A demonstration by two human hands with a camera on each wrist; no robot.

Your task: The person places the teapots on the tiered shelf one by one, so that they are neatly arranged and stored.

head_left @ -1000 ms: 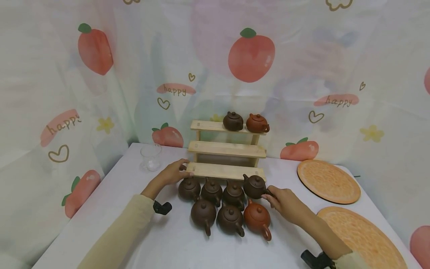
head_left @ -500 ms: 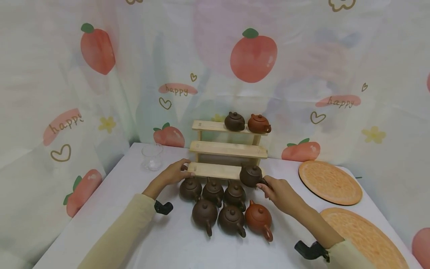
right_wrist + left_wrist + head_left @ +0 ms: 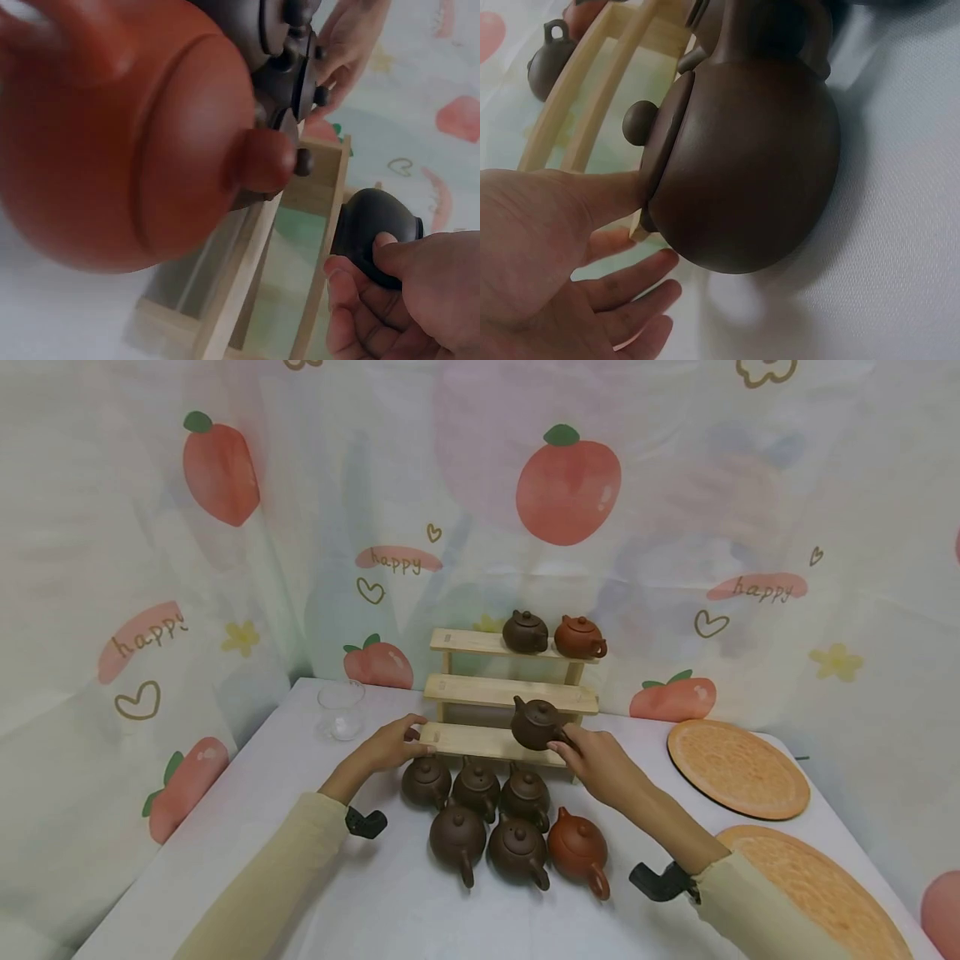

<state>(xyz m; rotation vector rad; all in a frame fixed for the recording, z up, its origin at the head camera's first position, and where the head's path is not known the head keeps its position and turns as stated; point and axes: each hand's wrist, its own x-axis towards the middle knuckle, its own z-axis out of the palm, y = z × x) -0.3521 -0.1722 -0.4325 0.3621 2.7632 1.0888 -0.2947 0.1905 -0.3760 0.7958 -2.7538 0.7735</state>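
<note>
In the head view my right hand (image 3: 603,764) grips a dark brown teapot (image 3: 536,723) by its handle. That teapot is held above the lowest board, in front of the middle board of a three-tier wooden display stand (image 3: 465,739). At the stand's left end, my left hand (image 3: 388,743) holds the lowest board between thumb and fingers. A dark teapot (image 3: 757,165) hides the thumb tip in the left wrist view. Several dark brown teapots (image 3: 457,835) and one reddish-brown teapot (image 3: 577,845) stand on the table before the stand.
On the stand's top board sit a dark teapot (image 3: 525,632) and a reddish teapot (image 3: 580,637). A clear glass cup (image 3: 342,710) stands at the back left. Two round, pizza-patterned mats (image 3: 738,768) lie on the right. A printed cloth (image 3: 480,460) hangs behind.
My right hand has lifted the dark teapot from the lowest board's right front, moving it up and left towards the middle board. The left hand stays at the stand's end.
</note>
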